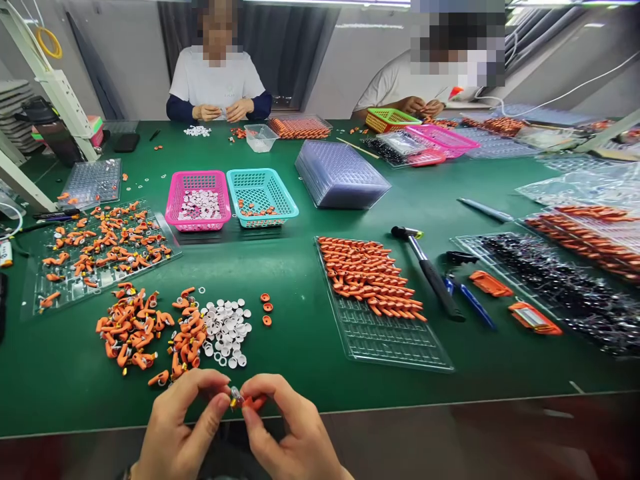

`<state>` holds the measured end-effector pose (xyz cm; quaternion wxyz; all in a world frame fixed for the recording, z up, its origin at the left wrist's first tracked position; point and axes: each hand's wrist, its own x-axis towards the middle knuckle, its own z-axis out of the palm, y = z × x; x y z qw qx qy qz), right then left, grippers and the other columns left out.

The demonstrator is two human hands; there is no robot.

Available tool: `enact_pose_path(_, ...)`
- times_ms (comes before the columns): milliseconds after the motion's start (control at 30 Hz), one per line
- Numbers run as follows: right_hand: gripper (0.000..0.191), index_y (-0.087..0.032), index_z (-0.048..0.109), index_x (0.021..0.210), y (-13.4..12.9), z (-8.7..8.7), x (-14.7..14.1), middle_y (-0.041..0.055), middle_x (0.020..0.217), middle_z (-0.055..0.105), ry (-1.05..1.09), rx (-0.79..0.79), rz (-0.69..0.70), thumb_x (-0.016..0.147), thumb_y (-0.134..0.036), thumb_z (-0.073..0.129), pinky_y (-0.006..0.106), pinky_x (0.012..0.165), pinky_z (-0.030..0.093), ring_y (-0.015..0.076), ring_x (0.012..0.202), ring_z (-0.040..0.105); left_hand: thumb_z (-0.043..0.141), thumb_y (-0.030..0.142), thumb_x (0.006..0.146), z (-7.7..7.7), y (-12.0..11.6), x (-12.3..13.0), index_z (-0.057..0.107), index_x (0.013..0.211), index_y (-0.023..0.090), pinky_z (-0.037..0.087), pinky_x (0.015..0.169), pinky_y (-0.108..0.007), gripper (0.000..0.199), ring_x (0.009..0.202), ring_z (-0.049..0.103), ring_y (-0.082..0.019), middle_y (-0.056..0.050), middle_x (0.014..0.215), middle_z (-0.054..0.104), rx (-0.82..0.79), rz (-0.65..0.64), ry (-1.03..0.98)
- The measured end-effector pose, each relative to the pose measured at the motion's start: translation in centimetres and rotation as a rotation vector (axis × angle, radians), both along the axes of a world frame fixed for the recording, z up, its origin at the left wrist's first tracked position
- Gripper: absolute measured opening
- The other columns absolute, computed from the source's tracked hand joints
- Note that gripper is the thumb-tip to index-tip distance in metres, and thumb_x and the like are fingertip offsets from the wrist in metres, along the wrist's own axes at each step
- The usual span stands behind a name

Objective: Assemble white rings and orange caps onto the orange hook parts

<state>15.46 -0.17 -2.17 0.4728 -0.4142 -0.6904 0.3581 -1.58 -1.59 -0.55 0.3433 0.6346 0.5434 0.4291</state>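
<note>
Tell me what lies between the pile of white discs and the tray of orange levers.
Three orange caps in a short column, nearer the discs, then green tabletop up to the tray, in the head view.

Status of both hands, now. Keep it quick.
Left hand: fingertips curled in at the shiny end of a small orange part; whether it grips cannot be told.
Right hand: closed, pinching that part's orange end.

Our broad green worktable (295, 293)
On it we see curved orange plastic parts (133, 327) and round white discs (227, 330) near left, pink (197, 225) and turquoise (260, 177) plastic baskets beyond, a black-handled metal hammer (429, 270) right.
</note>
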Motion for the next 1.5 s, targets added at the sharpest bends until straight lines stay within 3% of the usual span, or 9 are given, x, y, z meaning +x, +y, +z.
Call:
enact_pose_path(167, 0.014, -0.021, 0.062, 0.090, -0.2, -0.1, 0.3, 0.0026, 0.076, 0.069, 0.089, -0.109, 0.033, 0.085, -0.011, 0.054, 0.025, 0.064, 0.055, 0.0165, 0.067, 0.066, 0.063, 0.018, 0.088, 0.3, 0.2, -0.1, 0.071, 0.096, 0.031, 0.056, 0.072, -0.016, 0.017, 0.078, 0.072, -0.013, 0.004, 0.086, 0.076, -0.038, -0.064, -0.043)
enact_pose_path(300, 0.011, -0.021, 0.062, 0.091, -0.5, -0.1, 0.5, 0.0027, 0.078, 0.066, 0.256, -0.330, 0.134, 0.094, -0.023, 0.052, 0.024, 0.064, 0.053, 0.0154, 0.068, 0.064, 0.067, 0.015, 0.085, 0.3, 0.5, -0.1, 0.072, 0.104, 0.033, 0.054, 0.075, -0.018, 0.026, 0.082, 0.071, -0.014, 0.003, 0.091, 0.075, -0.052, -0.114, -0.069)
enact_pose_path(467, 0.028, -0.021, 0.060, 0.096, -0.6, -0.4, 0.6, 0.0015, 0.075, 0.062, 0.425, -0.573, 0.254, 0.099, -0.046, 0.047, 0.024, 0.063, 0.053, 0.0140, 0.066, 0.062, 0.066, 0.022, 0.087, 0.3, 0.7, 0.1, 0.072, 0.081, 0.023, 0.050, 0.071, -0.021, 0.009, 0.074, 0.065, -0.015, 0.000, 0.078, 0.069, -0.199, -0.142, -0.180)
enact_pose_path(533, 0.032, -0.023, 0.060, 0.102, -0.5, -0.6, 0.7, 0.0018, 0.078, 0.062, 0.360, -0.470, 0.242, 0.098, -0.051, 0.045, 0.025, 0.064, 0.053, 0.0150, 0.069, 0.061, 0.069, 0.031, 0.086, 0.1, 0.8, 0.1, 0.071, 0.077, 0.021, 0.048, 0.067, -0.021, 0.013, 0.071, 0.063, -0.015, 0.000, 0.074, 0.068, -0.382, -0.123, -0.320)
enact_pose_path(633, 0.038, -0.026, 0.058, 0.112, -0.3, -0.8, 0.8, 0.0045, 0.091, 0.060, 0.167, -0.108, 0.133, 0.088, -0.057, 0.059, 0.028, 0.072, 0.055, 0.0187, 0.080, 0.061, 0.079, 0.042, 0.076, -0.3, 0.8, 0.1, 0.070, 0.080, 0.019, 0.046, 0.060, -0.020, 0.025, 0.064, 0.059, -0.012, 0.001, 0.070, 0.067, -0.642, -0.102, -0.585)
enact_pose_path(733, 0.031, -0.027, 0.058, 0.109, 0.0, -0.9, 0.6, 0.0050, 0.095, 0.058, 0.068, 0.100, 0.088, 0.087, -0.047, 0.066, 0.025, 0.072, 0.056, 0.0180, 0.081, 0.062, 0.085, 0.041, 0.070, -0.7, 0.8, 0.2, 0.067, 0.078, 0.017, 0.045, 0.057, -0.019, 0.031, 0.058, 0.055, -0.010, 0.002, 0.065, 0.065, -0.731, -0.094, -0.758)
enact_pose_path(933, 0.004, -0.022, 0.059, 0.091, 0.2, -0.8, 0.5, 0.0041, 0.080, 0.064, 0.059, 0.106, 0.161, 0.094, -0.023, 0.061, 0.023, 0.063, 0.054, 0.0157, 0.069, 0.062, 0.090, 0.037, 0.063, -0.7, 0.9, 0.4, 0.062, 0.072, 0.016, 0.043, 0.052, -0.017, 0.036, 0.053, 0.052, -0.007, 0.004, 0.062, 0.063, -0.782, -0.051, -0.888)
enact_pose_path(1133, 0.016, -0.017, 0.065, 0.098, 0.0, -0.4, 0.9, 0.0086, 0.081, 0.066, -0.026, 0.123, 0.194, 0.090, -0.005, 0.058, 0.024, 0.063, 0.055, 0.0167, 0.070, 0.063, 0.091, 0.035, 0.062, -0.2, 0.9, 0.3, 0.067, 0.072, 0.015, 0.043, 0.052, -0.016, 0.033, 0.055, 0.054, -0.008, 0.003, 0.060, 0.061, -0.846, -0.055, -0.912)
enact_pose_path(1500, 0.018, -0.016, 0.061, 0.085, -0.3, -0.4, 0.9, 0.0067, 0.070, 0.061, -0.136, 0.281, 0.082, 0.081, 0.001, 0.056, 0.025, 0.053, 0.050, 0.0162, 0.061, 0.056, 0.089, 0.034, 0.065, -1.3, 0.2, 0.3, 0.070, 0.073, 0.015, 0.042, 0.050, -0.017, 0.029, 0.050, 0.056, -0.008, 0.001, 0.056, 0.064, -0.902, -0.134, -0.935)
